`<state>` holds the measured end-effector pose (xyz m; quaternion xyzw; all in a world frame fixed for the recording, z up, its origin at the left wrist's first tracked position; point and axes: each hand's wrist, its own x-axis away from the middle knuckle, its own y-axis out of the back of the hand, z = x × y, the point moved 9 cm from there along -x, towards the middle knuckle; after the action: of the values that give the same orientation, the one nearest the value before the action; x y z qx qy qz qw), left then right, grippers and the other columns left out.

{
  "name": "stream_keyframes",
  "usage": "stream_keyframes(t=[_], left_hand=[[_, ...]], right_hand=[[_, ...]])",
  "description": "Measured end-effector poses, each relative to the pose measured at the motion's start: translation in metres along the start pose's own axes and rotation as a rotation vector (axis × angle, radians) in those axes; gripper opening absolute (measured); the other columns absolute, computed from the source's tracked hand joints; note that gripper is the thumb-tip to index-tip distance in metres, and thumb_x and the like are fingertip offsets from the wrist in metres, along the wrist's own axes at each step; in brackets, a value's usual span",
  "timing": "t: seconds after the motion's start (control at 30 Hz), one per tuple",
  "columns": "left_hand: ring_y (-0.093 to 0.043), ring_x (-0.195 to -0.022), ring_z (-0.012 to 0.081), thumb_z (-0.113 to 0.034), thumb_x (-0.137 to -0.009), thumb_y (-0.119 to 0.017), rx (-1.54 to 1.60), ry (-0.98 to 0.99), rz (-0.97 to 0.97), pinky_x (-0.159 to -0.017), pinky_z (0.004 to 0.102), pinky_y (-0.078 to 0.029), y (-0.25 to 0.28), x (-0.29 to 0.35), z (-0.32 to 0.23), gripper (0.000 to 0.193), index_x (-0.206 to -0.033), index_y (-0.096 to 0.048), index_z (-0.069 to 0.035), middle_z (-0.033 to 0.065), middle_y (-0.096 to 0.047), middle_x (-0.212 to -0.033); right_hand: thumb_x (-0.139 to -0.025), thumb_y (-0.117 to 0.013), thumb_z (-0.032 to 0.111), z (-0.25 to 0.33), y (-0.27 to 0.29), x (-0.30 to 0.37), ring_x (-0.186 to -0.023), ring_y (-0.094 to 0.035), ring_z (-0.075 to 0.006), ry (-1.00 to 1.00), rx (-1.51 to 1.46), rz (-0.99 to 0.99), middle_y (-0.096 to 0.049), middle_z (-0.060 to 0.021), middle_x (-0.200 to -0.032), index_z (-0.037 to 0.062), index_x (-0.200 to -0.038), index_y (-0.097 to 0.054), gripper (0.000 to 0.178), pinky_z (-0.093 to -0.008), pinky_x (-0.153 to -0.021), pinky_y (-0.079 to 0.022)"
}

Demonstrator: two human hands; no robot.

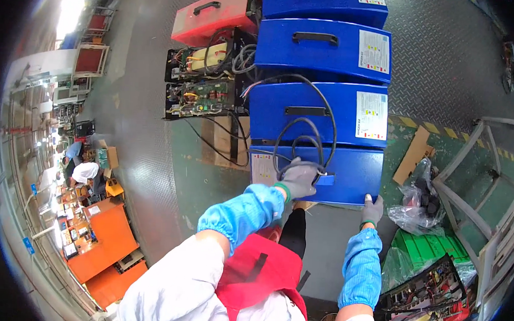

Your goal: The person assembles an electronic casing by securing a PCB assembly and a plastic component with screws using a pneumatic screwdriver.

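Closest to me is a blue metal-cased machine [349, 171] with a label on its left end. My left hand [298, 179], in a grey glove, is closed round the handle on its top; a blue end of the handle shows beside the fingers. A grey cable [332, 121] loops up from this hand and over the machine behind. At the near right corner of the case, my right hand [372, 211], gloved too, grips the edge, its fingers partly hidden. Beyond it a second blue machine [262, 111] with a black handle stands close against it.
More blue machines [280, 42] line up farther back. To their left are opened units with bare circuit boards [205, 97] and a red machine [188, 26]. At right lie cardboard [413, 154], plastic-wrapped parts [418, 198], a green crate [429, 248] and a metal frame [464, 200].
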<state>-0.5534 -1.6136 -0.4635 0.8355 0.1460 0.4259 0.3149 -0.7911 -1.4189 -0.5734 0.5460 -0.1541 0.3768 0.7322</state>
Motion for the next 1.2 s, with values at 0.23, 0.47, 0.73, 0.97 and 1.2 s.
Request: stream_keyframes(t=[0.23, 0.47, 0.73, 0.97, 1.2], left_hand=[[-0.065, -0.098, 0.0304, -0.037, -0.06, -0.077, -0.236, 0.14, 0.56, -0.089, 0.0373, -0.049, -0.027, -0.053, 0.017, 0.046, -0.096, -0.072, -0.008, 0.0162, -0.068, -0.1], [-0.062, -0.082, 0.0261, -0.019, -0.06, -0.075, 0.291, 0.193, 0.73, -0.076, 0.0364, -0.049, -0.075, -0.058, 0.051, 0.036, -0.09, -0.068, 0.001, 0.0151, -0.066, -0.09], [-0.065, -0.075, 0.0212, -0.014, -0.058, -0.079, 0.28, 0.16, 0.418, -0.072, 0.0328, -0.051, -0.083, 0.01, 0.104, 0.051, -0.104, -0.066, 0.002, 0.0104, -0.068, -0.081], [-0.054, -0.055, 0.0177, 0.004, -0.054, -0.065, 0.425, 0.155, 0.364, -0.051, 0.0303, -0.043, -0.066, 0.084, 0.104, 0.044, -0.098, -0.063, -0.001, 0.0033, -0.06, -0.072], [-0.045, -0.042, 0.0143, 0.001, -0.054, -0.069, 0.241, 0.162, 0.506, -0.041, 0.0308, -0.034, -0.025, 0.185, 0.029, 0.019, -0.066, -0.056, -0.006, 0.0005, -0.052, -0.055]], right_hand=[[-0.076, -0.072, 0.026, 0.041, 0.011, -0.005, -0.114, -0.054, -0.0366, 0.093, 0.208, -0.086, -0.057, -0.0187, -0.12, 0.0118, -0.127, -0.054, 0.056, -0.044, -0.097, -0.043], [-0.074, -0.073, 0.028, 0.023, 0.009, -0.011, -0.113, -0.055, -0.0341, 0.014, 0.111, -0.046, -0.059, -0.0175, -0.12, 0.01, -0.119, -0.061, 0.05, -0.0418, -0.096, -0.044], [-0.077, -0.069, 0.032, 0.011, -0.004, 0.114, -0.095, -0.063, -0.0336, -0.114, -0.155, -0.019, -0.066, -0.0159, -0.098, 0.0073, -0.095, -0.069, 0.031, -0.0432, -0.082, -0.05], [-0.08, -0.063, 0.03, 0.005, -0.037, 0.215, -0.097, -0.062, -0.0348, -0.115, -0.245, -0.073, -0.064, -0.0158, -0.101, 0.0073, -0.097, -0.066, 0.029, -0.0441, -0.087, -0.047], [-0.078, -0.065, 0.03, -0.036, 0.013, 0.35, -0.092, -0.064, -0.0353, -0.234, -0.505, -0.241, -0.067, -0.0163, -0.092, 0.0077, -0.093, -0.069, 0.028, -0.0455, -0.081, -0.05]])
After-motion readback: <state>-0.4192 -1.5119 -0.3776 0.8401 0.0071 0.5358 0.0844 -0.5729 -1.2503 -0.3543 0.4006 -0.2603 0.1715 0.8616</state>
